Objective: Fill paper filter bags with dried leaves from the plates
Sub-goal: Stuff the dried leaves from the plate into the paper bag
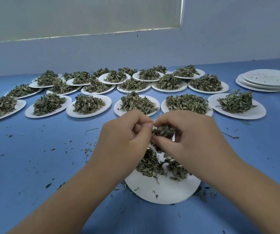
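Leaves (163, 131) pinched between left hand (127, 134), right hand (188, 132); bag hidden.

Blue table (34, 149), white plates (161, 193) on it, dull green leaves (88, 103), pale grey-blue wall (152, 53) behind the table.
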Demonstrator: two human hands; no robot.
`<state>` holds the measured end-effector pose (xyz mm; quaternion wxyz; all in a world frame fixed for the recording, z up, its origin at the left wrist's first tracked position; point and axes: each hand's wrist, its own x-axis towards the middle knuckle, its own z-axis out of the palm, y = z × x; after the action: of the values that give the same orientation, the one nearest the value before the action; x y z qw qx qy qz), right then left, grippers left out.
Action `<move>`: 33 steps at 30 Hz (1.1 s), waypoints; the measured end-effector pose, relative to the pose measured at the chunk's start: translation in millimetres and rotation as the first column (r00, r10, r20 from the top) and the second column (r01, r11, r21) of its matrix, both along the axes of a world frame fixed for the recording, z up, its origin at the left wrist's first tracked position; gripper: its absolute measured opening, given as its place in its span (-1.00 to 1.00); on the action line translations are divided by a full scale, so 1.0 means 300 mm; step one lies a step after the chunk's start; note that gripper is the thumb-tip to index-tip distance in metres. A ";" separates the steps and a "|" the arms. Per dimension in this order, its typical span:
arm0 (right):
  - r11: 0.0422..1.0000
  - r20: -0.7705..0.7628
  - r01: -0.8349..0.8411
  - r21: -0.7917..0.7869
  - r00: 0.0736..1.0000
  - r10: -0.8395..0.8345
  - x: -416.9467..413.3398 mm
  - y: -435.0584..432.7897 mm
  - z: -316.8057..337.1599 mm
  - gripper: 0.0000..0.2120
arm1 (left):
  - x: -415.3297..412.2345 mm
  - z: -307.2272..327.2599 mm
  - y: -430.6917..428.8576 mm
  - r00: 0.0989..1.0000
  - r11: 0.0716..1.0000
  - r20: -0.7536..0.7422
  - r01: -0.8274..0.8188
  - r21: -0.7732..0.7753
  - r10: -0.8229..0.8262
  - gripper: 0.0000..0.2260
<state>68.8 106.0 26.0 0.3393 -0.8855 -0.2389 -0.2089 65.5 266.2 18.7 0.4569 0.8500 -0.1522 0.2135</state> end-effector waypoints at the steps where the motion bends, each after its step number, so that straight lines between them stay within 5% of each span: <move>1: 0.999 -0.015 0.000 0.037 1.000 0.001 -0.001 -0.001 0.000 -0.82 | 0.000 0.001 -0.001 1.000 1.000 0.003 -0.011 -0.008 0.011 -0.84; 21: 1.000 0.121 0.011 0.013 0.993 -0.013 -0.003 0.014 -0.003 -0.86 | -0.005 0.011 -0.015 0.996 0.994 -0.088 -0.031 -0.107 0.022 -0.85; 33: 0.987 0.095 -0.124 0.099 0.989 0.114 0.006 -0.011 -0.002 -0.84 | -0.011 0.024 -0.014 0.997 0.990 -0.067 -0.049 -0.130 0.040 -0.86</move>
<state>70.7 102.6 25.4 0.3861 -0.8406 -0.2949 -0.2396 62.2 262.1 25.8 0.5120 0.8275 -0.1039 0.2056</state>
